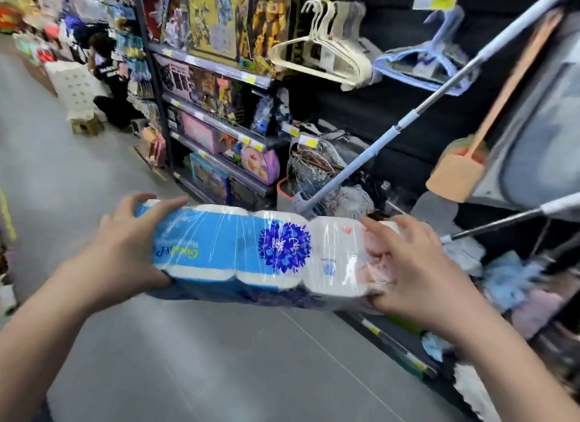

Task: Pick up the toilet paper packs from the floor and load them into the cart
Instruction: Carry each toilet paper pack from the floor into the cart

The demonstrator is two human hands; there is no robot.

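A toilet paper pack (251,252), blue and white plastic wrap with a dark blue flower print, is held level in the air above the grey floor. My left hand (125,249) grips its left end, fingers curled over the top. On the pack's right end, my right hand (417,274) is clamped with fingers spread over the wrap. No cart is in view.
Shelving (219,120) with toy boxes runs along the aisle ahead. To the right hang white hangers (329,54), mop poles (439,98) and a fly swatter (455,173). A person (113,82) crouches far left beside a stack of paper packs (78,85).
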